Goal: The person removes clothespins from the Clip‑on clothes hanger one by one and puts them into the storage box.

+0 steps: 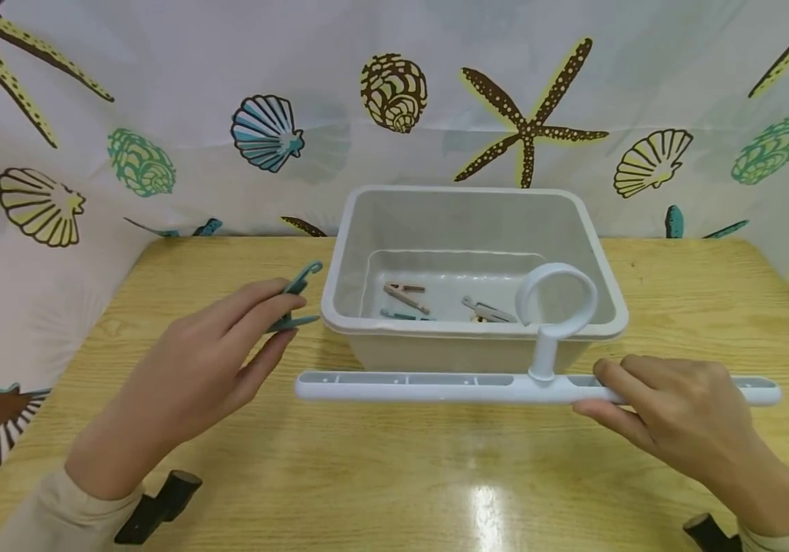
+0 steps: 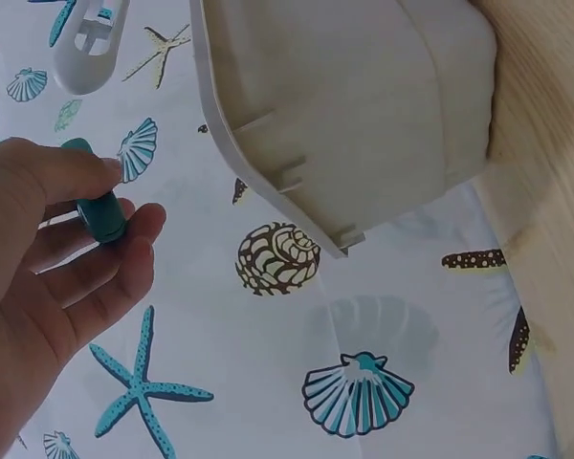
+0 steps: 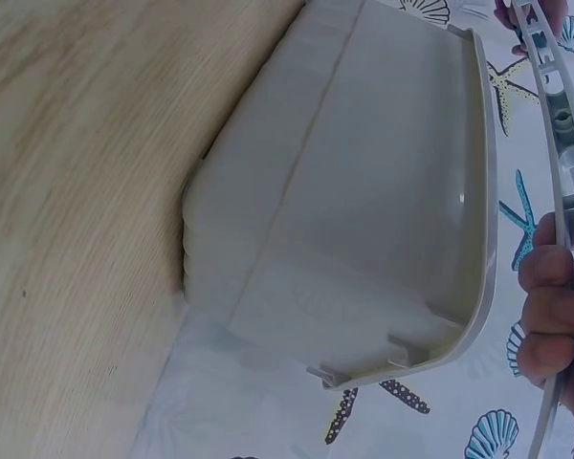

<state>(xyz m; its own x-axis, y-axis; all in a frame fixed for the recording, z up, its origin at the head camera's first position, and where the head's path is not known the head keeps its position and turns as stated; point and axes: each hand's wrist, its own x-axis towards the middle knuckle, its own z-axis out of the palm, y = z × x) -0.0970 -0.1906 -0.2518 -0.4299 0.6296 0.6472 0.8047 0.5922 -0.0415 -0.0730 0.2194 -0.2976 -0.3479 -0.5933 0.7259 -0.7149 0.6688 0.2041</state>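
My left hand [image 1: 218, 360] pinches a teal clothespin [image 1: 295, 303] between thumb and fingers, just left of the bin. The same clothespin [image 2: 100, 206] shows end-on in the left wrist view. My right hand [image 1: 677, 410] grips a long white plastic bar [image 1: 422, 387] near its right end and holds it level in front of the bin. A white open ring [image 1: 590, 303] on a short stem rises from the bar. Fingers [image 3: 550, 311] wrap the bar [image 3: 555, 105] in the right wrist view. Bar and clothespin are apart.
Behind the bar a light grey bin [image 1: 342, 264] stands on a wooden table [image 1: 394, 475]. Inside it lie a brownish clothespin [image 1: 404, 297], a grey clothespin [image 1: 491, 310] and a teal clothespin [image 1: 401, 315]. A cloth [image 1: 339, 92] printed with shells and starfish hangs behind.
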